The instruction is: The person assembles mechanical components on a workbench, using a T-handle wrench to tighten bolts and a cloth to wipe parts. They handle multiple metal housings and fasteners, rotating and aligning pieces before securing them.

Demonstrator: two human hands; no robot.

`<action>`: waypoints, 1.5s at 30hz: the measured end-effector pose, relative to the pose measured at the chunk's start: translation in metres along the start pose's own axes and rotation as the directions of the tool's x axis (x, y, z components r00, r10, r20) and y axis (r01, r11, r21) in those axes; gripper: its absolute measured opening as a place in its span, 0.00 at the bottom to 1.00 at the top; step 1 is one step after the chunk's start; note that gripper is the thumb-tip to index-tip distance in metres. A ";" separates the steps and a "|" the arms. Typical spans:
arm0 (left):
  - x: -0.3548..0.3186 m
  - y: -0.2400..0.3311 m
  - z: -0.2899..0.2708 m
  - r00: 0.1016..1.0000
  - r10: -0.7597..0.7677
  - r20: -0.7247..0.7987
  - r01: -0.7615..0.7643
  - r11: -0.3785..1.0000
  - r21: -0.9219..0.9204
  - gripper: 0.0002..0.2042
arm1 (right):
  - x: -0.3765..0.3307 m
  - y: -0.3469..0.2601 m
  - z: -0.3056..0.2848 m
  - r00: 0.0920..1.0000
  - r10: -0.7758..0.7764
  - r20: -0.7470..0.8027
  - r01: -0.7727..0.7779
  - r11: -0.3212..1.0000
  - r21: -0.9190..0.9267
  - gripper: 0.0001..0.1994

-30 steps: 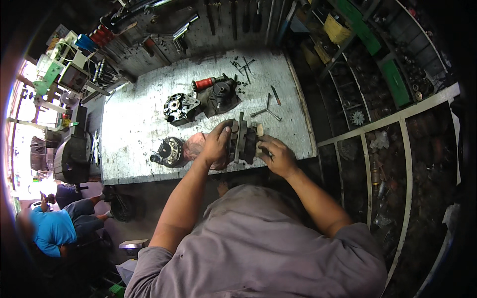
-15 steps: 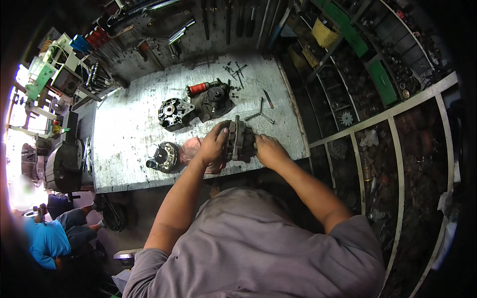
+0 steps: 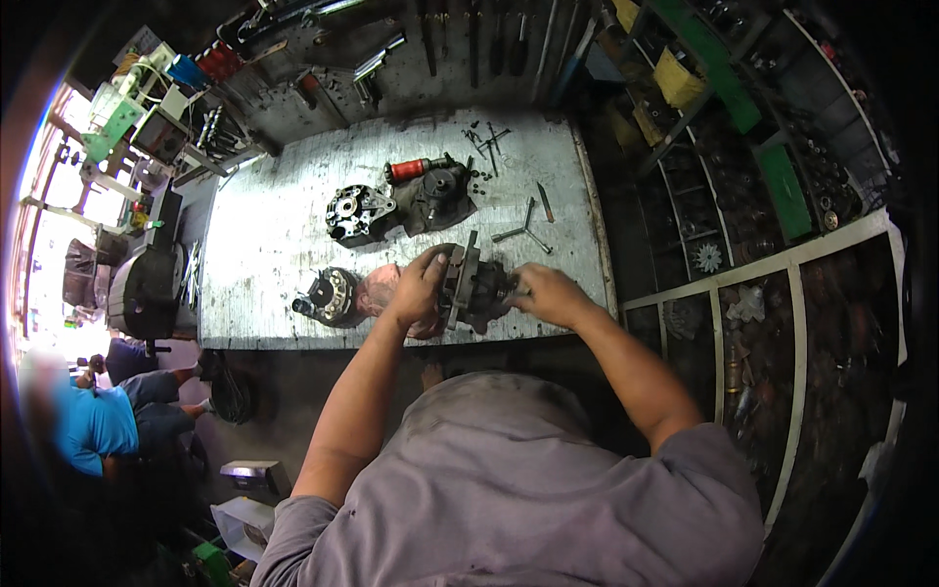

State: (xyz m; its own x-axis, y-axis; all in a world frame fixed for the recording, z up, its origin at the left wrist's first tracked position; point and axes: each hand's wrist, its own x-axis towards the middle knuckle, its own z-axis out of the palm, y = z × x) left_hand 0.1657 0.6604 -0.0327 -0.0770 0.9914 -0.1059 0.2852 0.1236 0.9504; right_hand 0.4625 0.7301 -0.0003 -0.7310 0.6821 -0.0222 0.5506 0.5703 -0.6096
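Metal part (image 3: 482,285) sits between left hand (image 3: 422,286) and right hand (image 3: 551,295)

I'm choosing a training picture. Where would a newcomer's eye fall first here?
Probably on the left hand holding a dark metal part near the front edge of the pale workbench, with the right hand at that part's right end. The red-bodied tool further back on the bench would likely stand out next, as would the person in bright blue at the lower left.
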 end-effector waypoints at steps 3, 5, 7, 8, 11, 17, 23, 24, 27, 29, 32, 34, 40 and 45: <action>-0.002 -0.018 0.001 0.998 -0.050 -0.043 0.040 0.978 -0.206 0.23 | -0.015 0.023 -0.008 0.957 0.242 -0.158 -0.160 0.899 0.408 0.21; -0.004 -0.027 -0.003 0.988 -0.081 -0.134 0.065 0.991 -0.121 0.22 | -0.025 0.032 -0.001 0.951 0.239 -0.196 -0.121 0.872 0.474 0.22; -0.010 -0.032 -0.005 0.976 -0.106 -0.190 0.095 0.993 -0.069 0.22 | -0.033 0.036 0.011 0.957 0.268 -0.114 -0.151 0.792 0.591 0.24; -0.012 -0.033 -0.004 0.958 -0.171 -0.230 0.163 0.985 -0.056 0.22 | -0.034 0.036 0.020 0.956 0.291 -0.040 -0.176 0.677 0.714 0.25; -0.020 -0.033 0.003 0.944 -0.068 -0.322 0.074 0.997 0.008 0.23 | -0.036 0.045 0.036 0.948 0.315 -0.041 -0.240 0.794 0.559 0.25; -0.027 -0.029 0.020 0.899 -0.077 -0.432 0.065 0.997 -0.042 0.21 | -0.043 0.071 0.032 0.920 0.375 -0.112 -0.260 0.801 0.539 0.20; -0.030 -0.027 0.021 0.895 -0.039 -0.445 0.022 0.999 -0.044 0.21 | -0.056 0.025 0.011 0.997 0.060 -0.044 -0.049 0.976 0.211 0.25; -0.030 -0.026 0.019 0.893 0.034 -0.449 -0.019 0.999 0.038 0.21 | -0.058 0.011 0.007 0.991 0.087 0.101 -0.104 0.978 0.180 0.27; -0.031 -0.025 0.017 0.914 -0.103 -0.393 0.061 0.991 -0.117 0.20 | -0.067 -0.034 0.006 0.970 0.045 0.241 -0.058 0.997 0.048 0.28; -0.029 -0.025 0.016 0.916 -0.032 -0.401 0.000 0.997 -0.078 0.21 | -0.066 -0.057 0.012 0.968 0.001 0.250 -0.016 0.998 0.059 0.29; -0.029 -0.027 0.017 0.913 -0.004 -0.409 -0.025 0.998 -0.065 0.21 | -0.060 -0.076 0.025 0.982 -0.022 0.186 0.017 0.999 0.029 0.30; -0.028 -0.027 0.017 0.918 -0.085 -0.388 0.039 0.991 -0.125 0.21 | -0.055 -0.080 0.033 0.992 -0.027 0.123 0.023 0.999 0.033 0.32; -0.027 -0.026 0.015 0.931 -0.006 -0.364 -0.040 0.992 -0.119 0.21 | -0.048 -0.086 0.046 0.999 -0.003 0.044 0.005 0.998 -0.061 0.36; -0.027 -0.024 0.013 0.938 0.016 -0.346 -0.063 0.990 -0.126 0.22 | -0.048 -0.099 0.049 0.984 0.144 0.105 -0.147 0.989 0.024 0.35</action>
State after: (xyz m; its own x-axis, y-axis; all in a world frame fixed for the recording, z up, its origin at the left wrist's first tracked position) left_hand 0.1734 0.6307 -0.0569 -0.3979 0.9173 0.0168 0.1669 0.0544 0.9845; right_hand 0.4230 0.6184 0.0227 -0.6823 0.7053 -0.1924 0.6422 0.4525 -0.6187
